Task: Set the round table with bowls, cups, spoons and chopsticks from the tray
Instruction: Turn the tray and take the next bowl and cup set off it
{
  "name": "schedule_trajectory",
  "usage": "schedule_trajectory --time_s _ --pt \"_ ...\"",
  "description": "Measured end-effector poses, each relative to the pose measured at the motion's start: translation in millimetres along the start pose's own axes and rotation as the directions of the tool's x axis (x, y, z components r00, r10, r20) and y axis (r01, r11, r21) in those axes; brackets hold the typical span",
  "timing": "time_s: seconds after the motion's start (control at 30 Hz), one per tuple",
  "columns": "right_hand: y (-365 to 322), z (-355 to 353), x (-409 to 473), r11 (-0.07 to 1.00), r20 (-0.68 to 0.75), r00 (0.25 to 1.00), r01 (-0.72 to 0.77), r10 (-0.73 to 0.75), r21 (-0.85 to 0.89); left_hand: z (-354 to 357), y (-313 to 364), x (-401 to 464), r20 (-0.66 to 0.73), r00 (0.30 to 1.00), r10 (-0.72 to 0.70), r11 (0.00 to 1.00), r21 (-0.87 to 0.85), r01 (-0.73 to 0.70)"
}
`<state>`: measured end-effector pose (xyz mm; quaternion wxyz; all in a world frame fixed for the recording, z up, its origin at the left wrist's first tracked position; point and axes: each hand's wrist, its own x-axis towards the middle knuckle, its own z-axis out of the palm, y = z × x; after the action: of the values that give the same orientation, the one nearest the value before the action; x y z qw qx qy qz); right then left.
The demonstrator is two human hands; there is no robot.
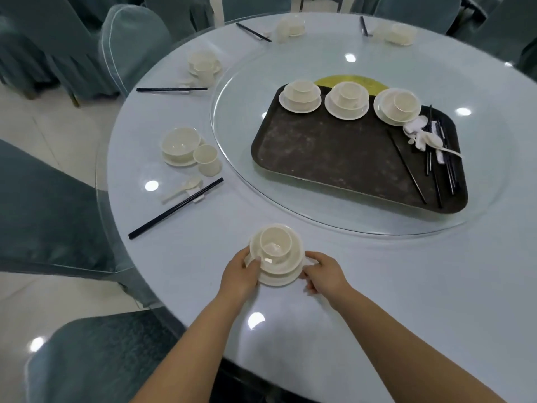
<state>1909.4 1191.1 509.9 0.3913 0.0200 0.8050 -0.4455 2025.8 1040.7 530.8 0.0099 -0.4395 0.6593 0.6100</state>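
From the head view, both hands hold one stacked set (275,254) of saucer, bowl and cup at the near edge of the round table (377,271). The left hand (239,274) curls its fingers round the left rim, thumb on the bowl's edge; the right hand (324,273) pinches the saucer's right rim with bent fingers. The set lies between the two hands, just beyond the fingertips and equally close to each; whether the saucer has touched the cloth or hangs a little above it cannot be told. Being round, the stack has no long axis to line up, so the move ahead likely turns on the cup, which sits in the bowl and probably must be lifted out and stood to the right of it, as at the finished place (189,151) on the left. There a spoon (183,189) and chopsticks (175,209) lie nearer than the bowl. Three more places sit round the far rim. The tray (334,158) rests on the glass turntable (232,117), far and to the right, carrying three further stacks along its far edge and loose chopsticks and spoons (430,146) at its right end. The right hand is the nearer one to those utensils.
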Motion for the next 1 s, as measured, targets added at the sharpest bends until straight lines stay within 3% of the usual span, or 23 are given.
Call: schedule_trajectory --time_s 0.33,0.53,0.7,0.83,1.0 --pt "-20.4 4.4 -18.2 0.989 -0.232 0.962 0.15 -0.146 0.0 -17.8 -1.3 11.7 0.095 0.995 -0.025 0.973 0.229 0.003" --pt "-45.7 26.3 -25.8 0.993 -0.134 0.986 0.104 -0.096 0.054 -32.7 3.5 9.2 0.073 0.993 0.094 0.956 0.273 -0.11" --pt "-54.5 42.3 -35.1 0.995 -0.103 0.991 0.092 -0.086 0.05 -27.9 15.8 0.9 0.212 0.973 0.096 0.966 0.216 -0.142" --pt "-57.7 47.9 -44.1 0.983 -0.088 0.983 0.166 -0.159 0.075 -16.9 22.2 -1.4 0.243 0.957 0.157 0.966 0.165 -0.201" --pt "-58.0 42.9 -45.5 0.972 -0.179 0.957 0.234 -0.228 0.01 -3.9 29.9 -6.2 0.123 0.977 0.175 0.97 0.15 -0.193"
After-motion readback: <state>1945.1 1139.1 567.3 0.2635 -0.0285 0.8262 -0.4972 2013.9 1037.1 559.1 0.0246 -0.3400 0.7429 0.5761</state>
